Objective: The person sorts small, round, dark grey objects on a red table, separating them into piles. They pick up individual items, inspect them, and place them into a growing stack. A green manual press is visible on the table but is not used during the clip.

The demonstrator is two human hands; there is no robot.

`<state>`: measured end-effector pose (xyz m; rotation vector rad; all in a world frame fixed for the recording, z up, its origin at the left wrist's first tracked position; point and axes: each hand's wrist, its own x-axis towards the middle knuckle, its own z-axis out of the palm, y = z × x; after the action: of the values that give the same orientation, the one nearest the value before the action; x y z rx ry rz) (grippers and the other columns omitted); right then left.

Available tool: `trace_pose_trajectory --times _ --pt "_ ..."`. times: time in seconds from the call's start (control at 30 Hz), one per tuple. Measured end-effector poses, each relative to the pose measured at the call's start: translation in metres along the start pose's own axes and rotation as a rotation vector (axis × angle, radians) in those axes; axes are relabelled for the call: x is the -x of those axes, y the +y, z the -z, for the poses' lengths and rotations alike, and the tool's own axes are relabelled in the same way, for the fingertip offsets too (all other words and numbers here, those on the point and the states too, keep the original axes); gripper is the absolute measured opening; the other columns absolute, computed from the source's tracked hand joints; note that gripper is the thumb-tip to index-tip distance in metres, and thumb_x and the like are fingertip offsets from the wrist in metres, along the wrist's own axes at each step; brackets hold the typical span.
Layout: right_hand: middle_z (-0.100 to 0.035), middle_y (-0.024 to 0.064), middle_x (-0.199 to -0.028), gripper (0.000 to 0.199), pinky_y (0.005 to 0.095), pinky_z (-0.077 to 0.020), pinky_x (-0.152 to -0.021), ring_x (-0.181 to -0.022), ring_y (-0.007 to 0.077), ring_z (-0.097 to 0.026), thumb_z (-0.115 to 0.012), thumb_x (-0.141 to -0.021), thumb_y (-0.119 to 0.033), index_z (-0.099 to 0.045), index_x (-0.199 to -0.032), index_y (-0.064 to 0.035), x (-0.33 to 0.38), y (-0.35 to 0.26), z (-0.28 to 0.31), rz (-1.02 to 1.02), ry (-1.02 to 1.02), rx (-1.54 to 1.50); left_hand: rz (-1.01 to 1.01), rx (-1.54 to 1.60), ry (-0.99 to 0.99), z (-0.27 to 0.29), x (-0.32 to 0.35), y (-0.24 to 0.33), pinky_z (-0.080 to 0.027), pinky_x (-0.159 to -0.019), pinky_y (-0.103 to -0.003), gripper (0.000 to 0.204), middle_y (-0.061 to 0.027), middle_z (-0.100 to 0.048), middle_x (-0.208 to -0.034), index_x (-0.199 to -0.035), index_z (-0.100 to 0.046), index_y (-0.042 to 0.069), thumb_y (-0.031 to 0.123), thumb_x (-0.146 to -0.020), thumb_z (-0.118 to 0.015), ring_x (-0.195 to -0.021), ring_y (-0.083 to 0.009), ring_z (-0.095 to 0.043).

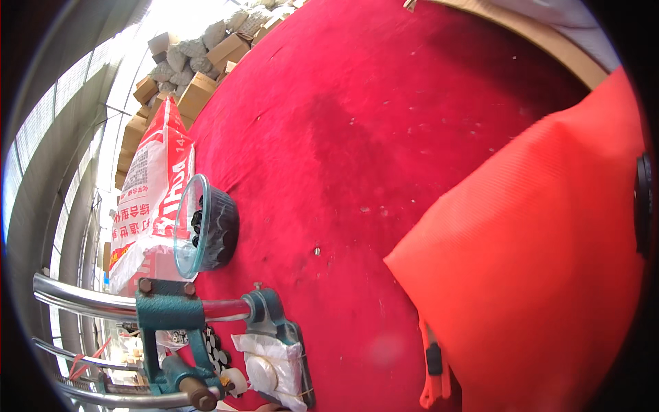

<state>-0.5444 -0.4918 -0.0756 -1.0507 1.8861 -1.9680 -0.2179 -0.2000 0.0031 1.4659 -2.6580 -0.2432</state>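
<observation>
Neither of my hands shows clearly. A small brownish patch at the bottom edge is too cut off to make out. At the lower left is a metal fixture with a green clamp block [170,304] on chrome rods [82,295]. Beside it, a white padded piece [271,371] in clear wrap is held against a second green bracket [264,309]. Just beyond the fixture sits a clear plastic tub [220,230] with black pieces inside. Bright orange-red cloth [535,254] fills the right side, with a strap and black clip [434,359] at its lower edge.
A red cloth surface [329,206] spreads across the middle. A red and white printed sack [154,185] stands behind the tub. Cardboard boxes [198,93] and stuffed bags [192,49] are piled at the far left. Several round black-and-white pieces [216,350] lie behind the fixture.
</observation>
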Motion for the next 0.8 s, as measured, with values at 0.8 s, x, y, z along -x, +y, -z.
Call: trace_pose_trajectory --times 0.8 --pt "-0.065 0.0187 -0.147 0.059 0.0385 -0.0484 -0.111 -0.127 0.0262 -0.062 -0.072 -0.107 -0.029 -0.061 -0.146 0.0127 -0.036 -0.02 -0.013 -0.125 -0.387 -0.432 0.156 0.3 0.477 0.007 0.037 0.028 -0.056 -0.101 -0.046 0.042 -0.0133 -0.069 -0.13 -0.127 -0.069 0.004 0.015 -0.088 -0.079 -0.118 -0.0296 -0.069"
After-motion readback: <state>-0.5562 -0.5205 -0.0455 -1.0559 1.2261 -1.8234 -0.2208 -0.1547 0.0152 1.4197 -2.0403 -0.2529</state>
